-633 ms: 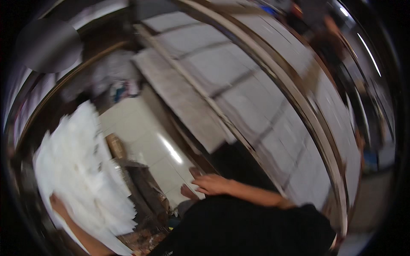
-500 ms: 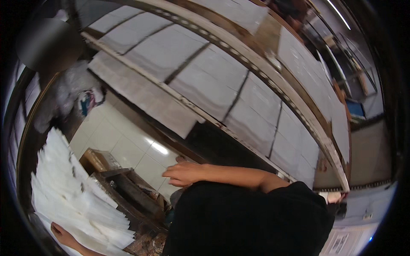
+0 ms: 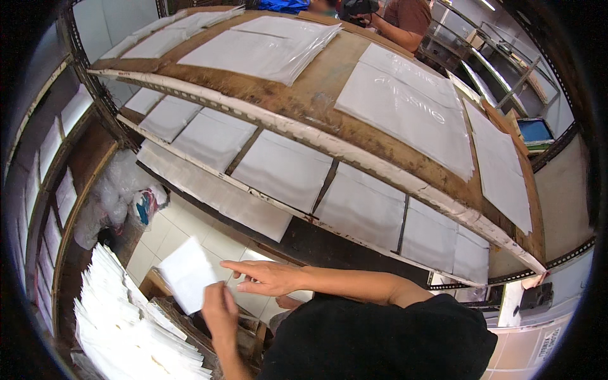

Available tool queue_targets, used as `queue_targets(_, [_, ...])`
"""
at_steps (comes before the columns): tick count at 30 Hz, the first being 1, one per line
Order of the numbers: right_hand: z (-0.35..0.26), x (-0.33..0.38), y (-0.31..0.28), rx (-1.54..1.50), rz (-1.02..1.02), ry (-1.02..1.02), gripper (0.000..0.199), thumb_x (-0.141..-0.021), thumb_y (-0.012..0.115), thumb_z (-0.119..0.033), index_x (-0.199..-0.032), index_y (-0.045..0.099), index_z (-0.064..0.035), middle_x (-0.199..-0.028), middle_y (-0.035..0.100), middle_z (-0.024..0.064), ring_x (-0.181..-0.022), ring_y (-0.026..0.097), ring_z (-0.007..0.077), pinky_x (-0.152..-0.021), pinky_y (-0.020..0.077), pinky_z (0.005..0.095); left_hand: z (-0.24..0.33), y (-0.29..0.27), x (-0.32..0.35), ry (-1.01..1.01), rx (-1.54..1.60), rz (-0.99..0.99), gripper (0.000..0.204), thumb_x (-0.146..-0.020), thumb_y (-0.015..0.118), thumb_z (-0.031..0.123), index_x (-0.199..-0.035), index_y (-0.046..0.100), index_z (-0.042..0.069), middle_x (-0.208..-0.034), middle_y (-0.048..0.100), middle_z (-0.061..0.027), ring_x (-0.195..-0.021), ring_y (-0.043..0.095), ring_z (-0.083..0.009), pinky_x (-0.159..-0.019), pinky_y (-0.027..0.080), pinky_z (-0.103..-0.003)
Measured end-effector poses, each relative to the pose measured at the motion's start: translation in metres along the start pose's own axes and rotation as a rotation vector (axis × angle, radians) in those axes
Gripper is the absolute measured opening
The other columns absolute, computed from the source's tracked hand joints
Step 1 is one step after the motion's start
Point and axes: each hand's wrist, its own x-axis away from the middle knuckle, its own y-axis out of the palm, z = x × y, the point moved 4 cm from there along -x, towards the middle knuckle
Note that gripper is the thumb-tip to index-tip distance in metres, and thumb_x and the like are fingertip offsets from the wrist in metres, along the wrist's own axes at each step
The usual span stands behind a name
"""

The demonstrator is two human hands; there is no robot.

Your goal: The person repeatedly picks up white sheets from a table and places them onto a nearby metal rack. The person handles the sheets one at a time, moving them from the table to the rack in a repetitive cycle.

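My left hand [image 3: 220, 310] is closed on the lower right corner of a white sheet [image 3: 187, 272], possibly thin plastic. The sheet hangs tilted above the tiled floor. Close beside it, my right hand [image 3: 269, 278] reaches in from the right with its index finger stretched out and the other fingers loosely bent. Nothing shows in that hand, and its fingertip is near the sheet's right edge; whether they touch I cannot tell. A fanned stack of similar white sheets [image 3: 126, 329] lies at the lower left, left of my left forearm.
A metal-framed rack has an upper wooden shelf [image 3: 316, 117] and a lower tier, both bearing flat white stacks [image 3: 285, 171]. Clear plastic bags [image 3: 114, 183] lie at the left. A brown box [image 3: 152, 285] sits behind the sheet. Another person's arm [image 3: 396, 31] holds something dark at the back.
My left hand has moved right from the fanned stack and now holds a sheet. My right hand stays near its place, index finger extended. The view has shifted, showing more of the upper shelf.
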Motion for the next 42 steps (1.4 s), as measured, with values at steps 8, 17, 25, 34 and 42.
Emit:
queue_targets(8, [0.01,0.075,-0.053,0.108,0.133,0.113,0.033,-0.101,0.051,-0.03,-0.112,0.064,-0.0021,-0.104,0.066,0.0212,-0.101,0.064,0.0379,-0.087,0.0487,0.0464,0.1,0.088,0.024,0.154,0.089,-0.229,0.019,-0.086,0.066,0.001,-0.104,0.062,0.0,-0.09,0.061,-0.0186,-0.079,0.061,-0.0397,-0.068,0.05,-0.047])
queue_targets(17, [0.009,0.223,-0.134,0.164,0.52,0.273,0.024,-0.096,0.055,-0.02,-0.115,0.056,-0.005,-0.098,0.067,0.0197,-0.087,0.068,0.0355,-0.077,0.0517,0.0453,0.179,0.119,0.054,0.283,0.427,-0.352,0.033,-0.084,0.072,0.006,-0.116,0.067,0.0,-0.084,0.063,-0.0134,-0.068,0.059,-0.0286,-0.063,0.047,-0.039])
queue_targets(25, [0.013,0.497,-0.203,0.246,1.084,0.948,0.027,-0.099,0.061,-0.029,-0.092,0.065,-0.0038,-0.073,0.06,0.0027,-0.065,0.054,0.0123,-0.058,0.0439,0.0306,0.169,0.178,0.059,0.114,0.36,-0.37,0.022,-0.09,0.067,0.005,-0.11,0.066,-0.003,-0.081,0.061,-0.0148,-0.065,0.06,-0.0251,-0.058,0.049,-0.034])
queue_targets(34, [0.072,0.607,-0.177,0.272,1.186,1.185,0.029,-0.091,0.065,-0.015,-0.113,0.057,0.0013,-0.071,0.065,0.0076,-0.057,0.058,0.0132,-0.053,0.0472,0.0305,0.112,0.26,0.115,-0.058,0.298,-0.599,0.022,-0.091,0.065,0.012,-0.106,0.068,-0.003,-0.085,0.065,-0.0203,-0.07,0.064,-0.0323,-0.066,0.051,-0.041])
queue_targets(42, [0.106,0.664,-0.176,0.701,1.017,1.01,0.033,-0.089,0.065,-0.014,-0.116,0.055,0.0019,-0.078,0.067,0.012,-0.06,0.062,0.0175,-0.056,0.0504,0.0319,0.062,0.288,0.188,-0.249,0.273,-0.72,0.027,-0.09,0.065,0.018,-0.105,0.068,-0.004,-0.089,0.068,-0.0222,-0.082,0.067,-0.0362,-0.079,0.052,-0.044])
